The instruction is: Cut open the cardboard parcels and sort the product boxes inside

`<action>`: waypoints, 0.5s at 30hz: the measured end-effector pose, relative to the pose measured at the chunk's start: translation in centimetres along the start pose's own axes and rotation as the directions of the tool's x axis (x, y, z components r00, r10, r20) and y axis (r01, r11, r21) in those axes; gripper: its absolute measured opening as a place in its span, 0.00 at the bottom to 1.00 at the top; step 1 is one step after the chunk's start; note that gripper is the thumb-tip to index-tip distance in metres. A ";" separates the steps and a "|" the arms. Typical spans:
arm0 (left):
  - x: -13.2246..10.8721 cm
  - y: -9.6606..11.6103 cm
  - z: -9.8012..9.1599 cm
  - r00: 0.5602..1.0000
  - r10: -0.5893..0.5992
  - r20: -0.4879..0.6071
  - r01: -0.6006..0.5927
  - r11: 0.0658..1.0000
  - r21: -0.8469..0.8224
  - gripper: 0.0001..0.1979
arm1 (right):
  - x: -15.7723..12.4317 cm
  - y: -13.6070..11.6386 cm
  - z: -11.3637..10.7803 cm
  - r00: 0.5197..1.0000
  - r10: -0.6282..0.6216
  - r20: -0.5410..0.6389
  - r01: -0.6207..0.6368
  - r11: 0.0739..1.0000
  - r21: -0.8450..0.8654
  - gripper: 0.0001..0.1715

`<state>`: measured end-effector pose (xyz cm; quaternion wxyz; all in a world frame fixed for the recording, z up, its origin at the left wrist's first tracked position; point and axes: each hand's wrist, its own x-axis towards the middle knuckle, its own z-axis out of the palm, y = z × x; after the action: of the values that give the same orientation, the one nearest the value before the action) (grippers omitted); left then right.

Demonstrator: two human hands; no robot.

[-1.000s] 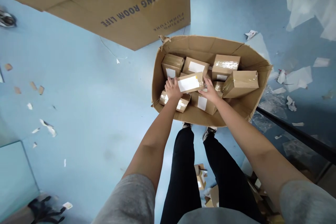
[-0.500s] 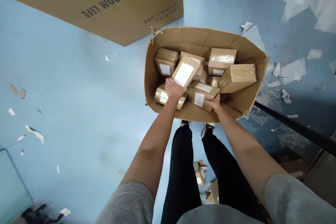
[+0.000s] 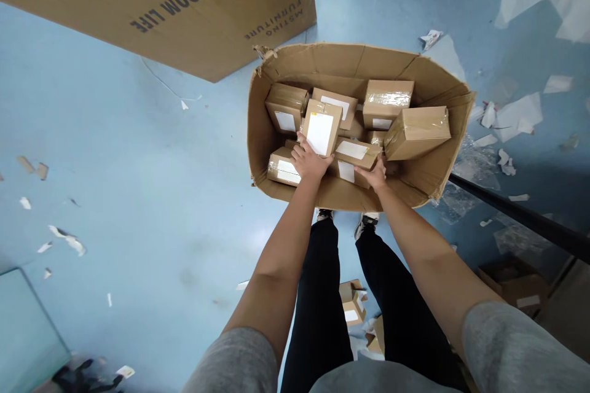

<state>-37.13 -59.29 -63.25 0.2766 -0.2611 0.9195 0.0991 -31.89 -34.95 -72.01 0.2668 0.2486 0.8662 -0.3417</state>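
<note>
Left hand [image 3: 311, 161]: fingers [image 3: 302, 148] spread, touching the lower end of a tilted kraft parcel [image 3: 321, 129] with a white label; the parcel sits just above the fingers. Grip unclear. Right hand [image 3: 375, 174]: fingers [image 3: 380, 166] narrow, against the near edge of a flat parcel [image 3: 350, 153], which lies just left of them. Both hands are inside a cardboard carton [image 3: 322, 58], among more taped parcels [image 3: 385, 103].
</note>
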 end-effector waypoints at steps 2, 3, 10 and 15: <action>-0.2 0.0 0.1 1.000 0.006 -0.009 -0.006 1.000 0.007 0.69 | -0.1 -0.9 0.4 1.000 -0.003 -0.015 0.003 0.999 -0.034 0.75; -0.4 0.1 0.1 1.000 0.009 -0.011 -0.009 1.000 0.008 0.69 | -0.3 -1.5 0.5 0.999 -0.025 -0.022 0.024 0.998 -0.062 0.75; -0.4 0.6 -1.1 1.000 -0.007 -0.022 0.008 0.999 0.041 0.68 | -0.5 -5.1 -0.9 0.952 -0.300 0.062 0.306 0.931 -0.199 0.72; 0.8 0.8 -1.2 1.000 -0.019 -0.010 0.019 0.997 0.074 0.69 | 4.0 -4.4 -4.2 0.935 -0.329 0.132 0.347 0.927 -0.145 0.77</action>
<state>-38.69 -59.31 -62.69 0.2828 -0.2598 0.9213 0.0612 -38.78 -33.76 -69.94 0.2688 0.0542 0.9061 -0.3221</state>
